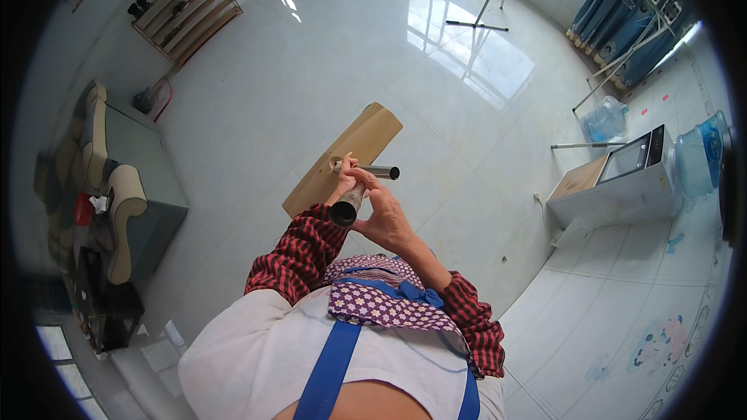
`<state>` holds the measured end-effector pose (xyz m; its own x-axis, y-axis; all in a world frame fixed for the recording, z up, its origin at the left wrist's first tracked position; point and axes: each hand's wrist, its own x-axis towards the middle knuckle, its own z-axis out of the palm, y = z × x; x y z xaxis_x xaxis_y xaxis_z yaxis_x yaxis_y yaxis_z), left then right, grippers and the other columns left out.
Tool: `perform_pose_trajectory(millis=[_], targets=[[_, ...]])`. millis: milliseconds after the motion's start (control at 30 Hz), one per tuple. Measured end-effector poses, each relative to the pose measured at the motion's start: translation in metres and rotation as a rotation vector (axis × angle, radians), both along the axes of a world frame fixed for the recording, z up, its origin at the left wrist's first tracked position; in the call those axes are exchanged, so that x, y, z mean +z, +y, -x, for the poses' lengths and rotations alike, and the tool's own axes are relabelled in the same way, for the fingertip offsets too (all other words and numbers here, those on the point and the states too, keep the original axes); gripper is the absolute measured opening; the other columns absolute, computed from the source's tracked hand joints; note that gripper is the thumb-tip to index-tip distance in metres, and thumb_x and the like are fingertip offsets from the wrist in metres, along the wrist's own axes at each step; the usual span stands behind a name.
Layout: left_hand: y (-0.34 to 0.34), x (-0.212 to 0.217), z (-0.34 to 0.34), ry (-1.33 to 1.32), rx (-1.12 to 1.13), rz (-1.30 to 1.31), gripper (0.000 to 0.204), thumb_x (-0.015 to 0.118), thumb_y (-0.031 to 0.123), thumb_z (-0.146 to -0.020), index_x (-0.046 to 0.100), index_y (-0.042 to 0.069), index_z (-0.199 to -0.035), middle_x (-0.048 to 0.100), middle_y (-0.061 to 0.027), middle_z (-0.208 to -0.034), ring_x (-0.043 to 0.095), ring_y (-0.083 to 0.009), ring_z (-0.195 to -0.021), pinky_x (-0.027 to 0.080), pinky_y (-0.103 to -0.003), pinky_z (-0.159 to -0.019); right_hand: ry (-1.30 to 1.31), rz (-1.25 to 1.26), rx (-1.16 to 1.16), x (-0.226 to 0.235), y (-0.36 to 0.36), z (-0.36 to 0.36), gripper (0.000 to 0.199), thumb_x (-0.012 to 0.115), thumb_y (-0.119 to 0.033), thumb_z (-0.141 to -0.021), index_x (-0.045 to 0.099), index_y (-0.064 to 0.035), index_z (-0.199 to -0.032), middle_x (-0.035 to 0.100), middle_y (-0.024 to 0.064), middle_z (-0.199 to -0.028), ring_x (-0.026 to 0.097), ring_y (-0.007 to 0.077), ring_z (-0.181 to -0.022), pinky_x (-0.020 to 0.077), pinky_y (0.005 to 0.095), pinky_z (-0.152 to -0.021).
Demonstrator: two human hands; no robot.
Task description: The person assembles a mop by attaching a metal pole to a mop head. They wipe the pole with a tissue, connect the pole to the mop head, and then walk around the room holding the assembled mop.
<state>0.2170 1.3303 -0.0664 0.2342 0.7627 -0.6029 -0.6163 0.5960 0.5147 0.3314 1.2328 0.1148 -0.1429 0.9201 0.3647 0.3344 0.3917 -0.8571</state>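
A wide metal tube (348, 204) points up toward me, its dark round opening facing my body. My right hand (387, 220) curls round its right side, thumb near the opening and fingers over the far part. My left hand (345, 178) is closed round the tube's far part, partly hidden behind it. Just beyond the hands, a shinier metal tube (380, 172) points right, its open end dark. Beneath lies a long brown board (359, 131), slanting from lower left to upper right. A small round fitting (336, 163) shows on the board beside my left fingers.
Pale glossy tiles (257, 109) cover the floor. A sofa (128, 194) stands at left, with a slatted shoe rack (191, 15) farther back. At right are a white cabinet (615, 194), a blue water bottle (696, 159) and a metal drying stand (638, 50). Thin stand legs (478, 26) rest at the far side.
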Motion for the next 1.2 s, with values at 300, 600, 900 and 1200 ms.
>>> perform_pose_trajectory(millis=[300, 600, 900, 1200], targets=[[0.193, 0.020, -0.063, -0.330, -0.105, 0.206, 0.040, 0.057, 0.041, -0.080, 0.059, 0.007, -0.102, 0.062, -0.0109, -0.105, 0.056, -0.0319, -0.103, 0.043, -0.053, -0.091, -0.023, -0.166, -0.002, 0.022, 0.191, -0.108, 0.016, 0.063, 0.003, -0.074, 0.058, -0.0054, -0.087, 0.061, 0.0069, -0.079, 0.055, 0.0261, -0.074, 0.0460, 0.0345, -0.074], [0.373, 0.049, -0.040, -0.604, 0.543, 0.267, 0.010, 0.050, -0.003, -0.073, 0.053, 0.002, -0.065, 0.057, -0.0074, -0.063, 0.057, -0.0219, -0.065, 0.054, -0.037, -0.072, 0.510, 0.105, -0.057, 0.057, 0.355, -0.243, 0.018, 0.048, 0.005, -0.085, 0.048, 0.0020, -0.066, 0.050, 0.0027, -0.067, 0.045, 0.0058, -0.057, 0.0366, 0.0209, -0.051], [0.543, 0.060, -0.005, -0.690, 0.659, 0.323, 0.025, 0.049, -0.001, -0.072, 0.032, 0.009, -0.056, 0.035, 0.0000, -0.050, 0.039, -0.0128, -0.045, 0.047, -0.028, -0.049, -0.353, 0.366, 0.107, -0.033, 0.504, -0.197, 0.030, 0.061, -0.017, -0.087, 0.040, 0.0003, -0.073, 0.051, 0.0207, -0.059, 0.050, 0.0380, -0.052, 0.0391, 0.0447, -0.049], [0.749, 0.071, 0.007, -0.548, 0.665, 0.181, 0.023, 0.046, 0.001, -0.070, 0.032, 0.010, -0.054, 0.029, 0.0028, -0.047, 0.031, -0.0086, -0.040, 0.040, -0.024, -0.044, -0.509, 0.373, 0.153, -0.051, 0.666, -0.182, 0.022, 0.058, -0.015, -0.087, 0.043, -0.0006, -0.078, 0.053, 0.0222, -0.069, 0.054, 0.0416, -0.066, 0.0419, 0.0477, -0.058]])
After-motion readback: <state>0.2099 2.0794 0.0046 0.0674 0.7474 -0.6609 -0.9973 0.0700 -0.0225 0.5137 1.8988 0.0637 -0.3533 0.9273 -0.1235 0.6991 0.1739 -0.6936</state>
